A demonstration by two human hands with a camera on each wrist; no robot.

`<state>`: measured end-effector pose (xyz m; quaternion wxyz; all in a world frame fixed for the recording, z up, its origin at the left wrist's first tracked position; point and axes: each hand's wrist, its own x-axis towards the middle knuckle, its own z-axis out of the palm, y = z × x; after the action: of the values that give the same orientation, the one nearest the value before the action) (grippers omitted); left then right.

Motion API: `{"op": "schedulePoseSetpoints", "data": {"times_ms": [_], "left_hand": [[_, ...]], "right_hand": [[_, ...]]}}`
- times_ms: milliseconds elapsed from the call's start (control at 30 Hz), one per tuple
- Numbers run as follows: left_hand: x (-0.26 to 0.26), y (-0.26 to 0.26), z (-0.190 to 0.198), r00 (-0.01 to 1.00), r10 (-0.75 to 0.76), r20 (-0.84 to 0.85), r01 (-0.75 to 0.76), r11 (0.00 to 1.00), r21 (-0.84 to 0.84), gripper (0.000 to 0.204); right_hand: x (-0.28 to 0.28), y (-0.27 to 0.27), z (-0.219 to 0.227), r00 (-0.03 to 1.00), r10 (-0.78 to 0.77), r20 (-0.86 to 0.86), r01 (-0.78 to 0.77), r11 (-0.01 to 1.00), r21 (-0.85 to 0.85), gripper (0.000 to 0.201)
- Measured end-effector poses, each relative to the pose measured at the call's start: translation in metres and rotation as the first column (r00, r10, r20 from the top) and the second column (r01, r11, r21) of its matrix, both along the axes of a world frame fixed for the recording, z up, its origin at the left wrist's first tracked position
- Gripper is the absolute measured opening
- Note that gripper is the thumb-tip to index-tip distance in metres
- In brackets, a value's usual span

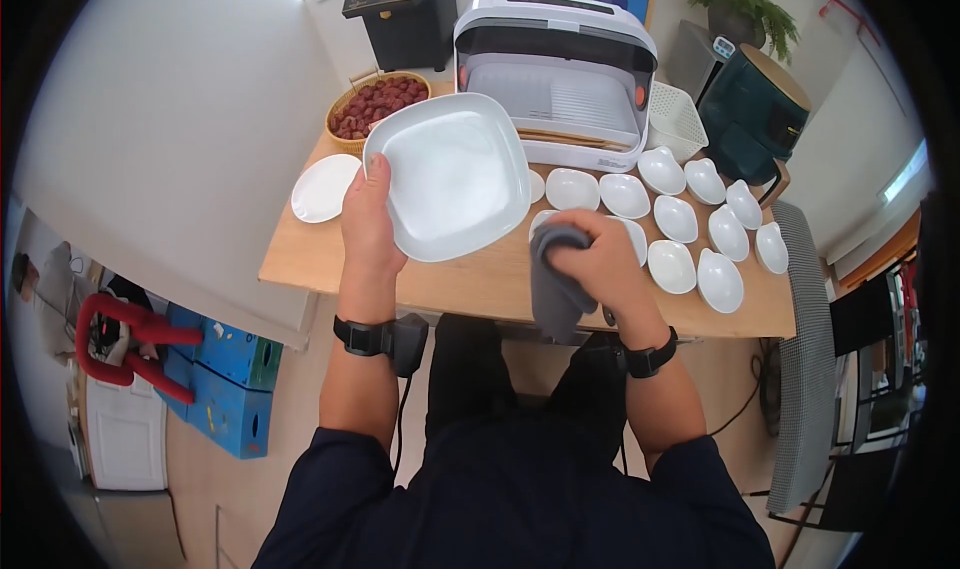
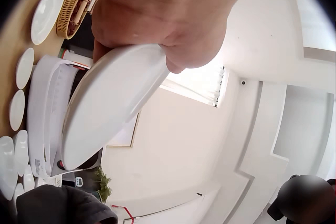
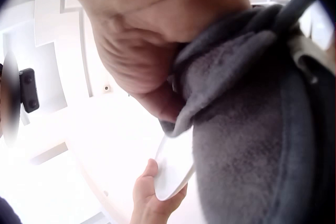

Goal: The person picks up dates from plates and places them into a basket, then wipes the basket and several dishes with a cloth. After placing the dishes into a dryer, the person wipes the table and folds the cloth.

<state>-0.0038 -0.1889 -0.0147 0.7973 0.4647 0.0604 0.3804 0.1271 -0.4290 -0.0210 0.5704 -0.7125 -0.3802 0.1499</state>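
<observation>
My left hand (image 1: 370,216) grips a square white plate (image 1: 458,179) by its left edge, thumb over the rim, and holds it tilted up above the table. In the left wrist view the plate (image 2: 113,103) appears nearly edge-on below the palm. My right hand (image 1: 605,259) holds a bunched grey cloth (image 1: 558,284), apart from the plate at its lower right. The cloth (image 3: 236,129) hangs down from the fingers in the right wrist view and hides most of them. Several small white dishes (image 1: 671,267) sit just beyond the right hand.
A white countertop dish machine (image 1: 560,79) stands at the back of the wooden table (image 1: 470,287). Left of it is a basket of dark red fruit (image 1: 378,104), with a white oval plate (image 1: 326,188) nearer. A white perforated basket (image 1: 676,119) and a green air fryer (image 1: 755,104) stand right.
</observation>
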Motion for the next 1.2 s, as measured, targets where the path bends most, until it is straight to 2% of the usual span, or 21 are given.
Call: {"op": "schedulePoseSetpoints", "data": {"times_ms": [67,133,167,200,233,267,333,367,500,567,600,633,667,733,833,867,933,967,1033,1167,1200], "left_hand": [[0.001,-0.005,0.004,1.000,-0.008,-0.005,0.008,1.000,0.000,0.046],[0.003,-0.011,0.009,1.000,-0.015,-0.010,0.015,1.000,0.002,0.044],[0.003,-0.016,0.012,0.999,0.001,-0.044,-0.001,1.000,0.019,0.042],[0.003,-0.021,0.015,0.997,0.018,-0.079,-0.015,0.999,0.037,0.040],[0.004,-0.025,0.017,0.997,0.013,-0.081,-0.010,0.999,0.037,0.040],[0.003,-0.029,0.019,0.996,0.013,-0.092,-0.007,0.998,0.066,0.038],[0.005,-0.034,0.019,0.995,0.013,-0.099,-0.004,0.995,0.096,0.036],[0.006,-0.035,0.017,0.998,0.023,-0.060,-0.015,0.992,0.127,0.036],[0.003,-0.034,0.015,0.994,0.101,-0.029,-0.093,0.973,0.213,0.036],[0.008,-0.031,0.006,0.990,0.141,-0.025,-0.130,0.959,0.252,0.035],[0.008,-0.028,0.003,0.982,0.189,-0.016,-0.176,0.940,0.293,0.035],[0.006,-0.026,0.006,0.980,0.196,-0.013,-0.184,0.938,0.295,0.035],[0.004,-0.026,0.011,0.984,0.178,-0.021,-0.169,0.959,0.227,0.035],[0.006,-0.022,0.015,0.986,0.164,-0.013,-0.160,0.975,0.156,0.035],[0.001,-0.020,0.010,0.998,0.064,0.019,-0.066,0.985,0.158,0.037],[0.000,-0.023,0.010,0.998,0.057,0.002,-0.057,0.990,0.129,0.038],[0.000,-0.028,0.010,0.999,0.052,-0.015,-0.050,0.994,0.095,0.039],[-0.001,-0.032,0.010,1.000,0.018,0.018,-0.018,0.999,0.050,0.037],[0.001,-0.034,0.011,0.998,-0.013,0.056,0.013,1.000,0.007,0.035],[0.010,-0.032,0.005,0.998,0.050,0.038,-0.049,0.999,-0.009,0.042],[0.012,-0.031,0.004,0.997,0.072,0.012,-0.072,0.997,-0.022,0.042]], "right_hand": [[0.006,-0.002,0.014,0.995,-0.053,-0.079,0.063,0.989,0.131,0.026],[0.014,0.007,0.021,0.997,-0.083,0.001,0.081,0.976,0.204,0.027],[0.016,0.013,0.026,0.946,-0.177,0.271,0.100,0.956,0.275,0.028],[0.014,0.019,0.032,0.814,-0.274,0.512,0.097,0.933,0.345,0.028],[0.008,0.027,0.036,0.735,-0.371,0.568,0.186,0.915,0.358,0.024],[0.006,0.031,0.035,0.735,-0.374,0.566,0.191,0.914,0.357,0.024],[0.005,0.040,0.028,0.486,-0.349,0.801,0.334,0.921,0.199,0.017],[0.000,0.043,0.024,0.456,-0.307,0.836,0.351,0.925,0.148,0.012],[-0.017,0.037,0.013,0.541,-0.160,0.826,0.368,0.928,-0.062,0.011],[-0.022,0.031,0.008,0.740,0.076,0.668,0.042,0.986,-0.159,0.017],[-0.022,0.027,0.008,0.738,0.078,0.670,0.038,0.987,-0.156,0.017],[-0.021,0.021,0.009,0.815,0.428,0.390,-0.395,0.904,-0.165,0.022],[-0.021,0.013,0.011,0.664,0.742,0.095,-0.742,0.669,-0.036,0.026],[-0.017,0.003,0.025,0.662,0.747,0.066,-0.747,0.664,-0.030,0.033],[-0.021,-0.007,0.058,0.921,0.388,-0.014,-0.382,0.912,0.151,0.029],[-0.021,-0.006,0.067,0.962,0.246,0.115,-0.263,0.951,0.164,0.028],[-0.012,0.010,0.069,0.889,-0.069,0.452,-0.054,0.965,0.255,0.028],[-0.011,0.017,0.066,0.889,-0.065,0.453,-0.057,0.966,0.250,0.028],[-0.012,0.035,0.053,0.594,-0.276,0.756,0.194,0.961,0.198,0.028],[-0.046,0.044,0.021,0.675,-0.112,0.729,0.037,0.992,0.117,0.026],[-0.055,0.039,0.018,0.789,0.112,0.605,-0.204,0.975,0.086,0.027]]}}
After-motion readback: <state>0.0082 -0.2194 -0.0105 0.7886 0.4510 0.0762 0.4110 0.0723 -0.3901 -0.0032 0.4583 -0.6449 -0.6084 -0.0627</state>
